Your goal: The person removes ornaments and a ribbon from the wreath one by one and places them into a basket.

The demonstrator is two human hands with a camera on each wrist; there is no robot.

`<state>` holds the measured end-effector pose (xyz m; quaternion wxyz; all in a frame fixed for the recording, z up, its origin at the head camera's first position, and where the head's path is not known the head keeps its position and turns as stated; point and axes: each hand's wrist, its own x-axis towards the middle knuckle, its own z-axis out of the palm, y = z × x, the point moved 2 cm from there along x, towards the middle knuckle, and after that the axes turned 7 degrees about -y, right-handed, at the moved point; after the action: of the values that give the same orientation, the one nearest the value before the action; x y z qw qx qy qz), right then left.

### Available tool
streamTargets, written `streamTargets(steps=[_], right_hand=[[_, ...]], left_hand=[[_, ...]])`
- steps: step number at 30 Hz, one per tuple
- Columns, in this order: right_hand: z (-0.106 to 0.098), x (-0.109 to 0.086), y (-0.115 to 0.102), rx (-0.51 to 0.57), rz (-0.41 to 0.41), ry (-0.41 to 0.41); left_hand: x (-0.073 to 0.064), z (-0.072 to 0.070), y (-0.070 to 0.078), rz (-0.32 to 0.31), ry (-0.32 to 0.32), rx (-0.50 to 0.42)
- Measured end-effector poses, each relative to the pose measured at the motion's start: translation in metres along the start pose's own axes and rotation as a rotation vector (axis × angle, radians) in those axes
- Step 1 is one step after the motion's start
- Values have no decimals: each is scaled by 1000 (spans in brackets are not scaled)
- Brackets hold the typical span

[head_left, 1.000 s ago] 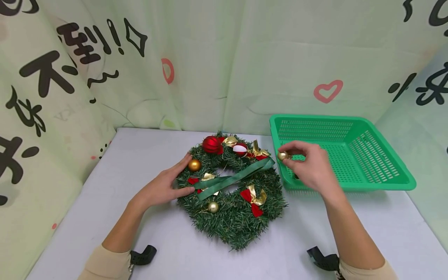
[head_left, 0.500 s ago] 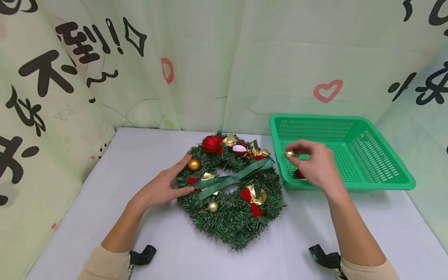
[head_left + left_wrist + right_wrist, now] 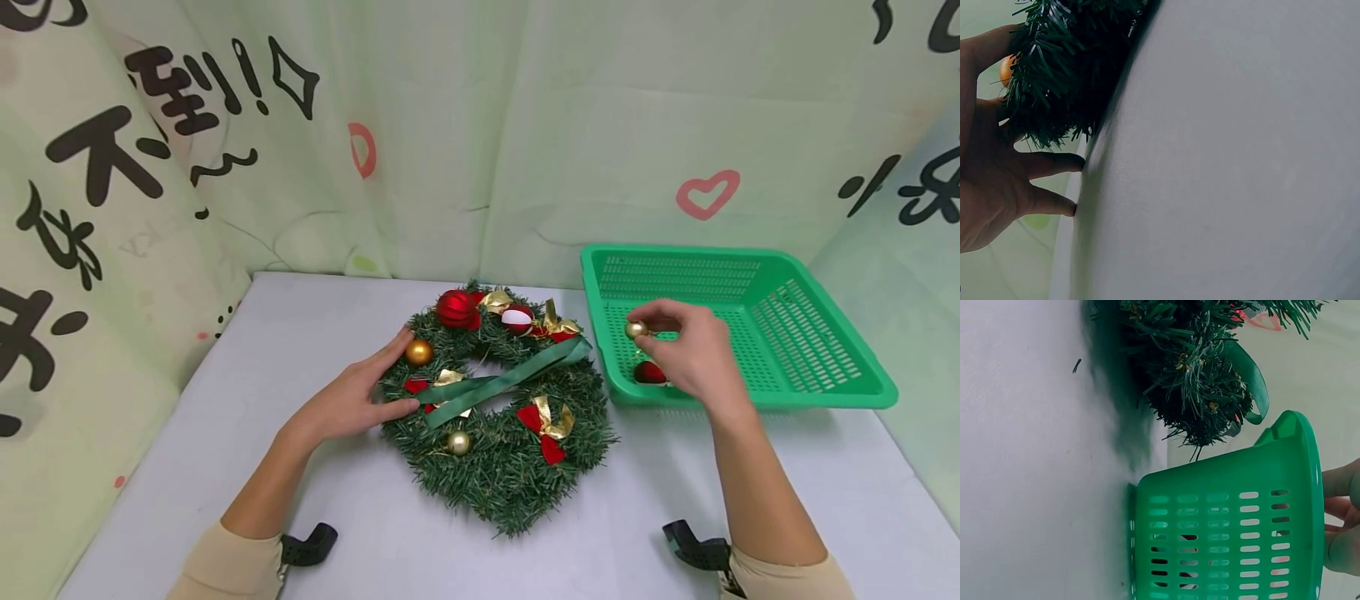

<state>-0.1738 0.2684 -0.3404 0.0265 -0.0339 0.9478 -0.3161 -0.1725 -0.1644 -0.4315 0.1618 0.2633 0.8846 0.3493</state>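
Note:
A green wreath lies on the table, bearing a red ball, orange-gold ball, small gold ball, gold-and-red bows and a loose green ribbon. On its left side rests my left hand, fingers spread; in the left wrist view two fingertips touch the table beside the foliage. Above the near left corner of the green basket, my right hand pinches a small gold bauble between thumb and fingers. In the right wrist view the basket wall mostly hides that hand.
A dark red ornament lies in the basket's near left corner, beneath my right hand. The basket stands close to the wreath's right side. Behind the white table hangs a pale green curtain with black writing and hearts.
My right hand has moved a little to the right with the gold bauble, from the basket's left rim to over its inside. The red ornament below has come into sight. The left hand stays put.

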Motion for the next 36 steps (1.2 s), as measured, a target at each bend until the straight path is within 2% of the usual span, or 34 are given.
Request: streamTargets(steps=[22, 28, 36], right_hand=[[1, 2, 13, 14, 41, -10], [0, 1, 16, 7, 50, -43], [3, 3, 15, -19, 43, -131]], left_hand=[[2, 0, -3, 7, 5, 10], [3, 0, -2, 11, 4, 12], [1, 0, -1, 8, 0, 7]])
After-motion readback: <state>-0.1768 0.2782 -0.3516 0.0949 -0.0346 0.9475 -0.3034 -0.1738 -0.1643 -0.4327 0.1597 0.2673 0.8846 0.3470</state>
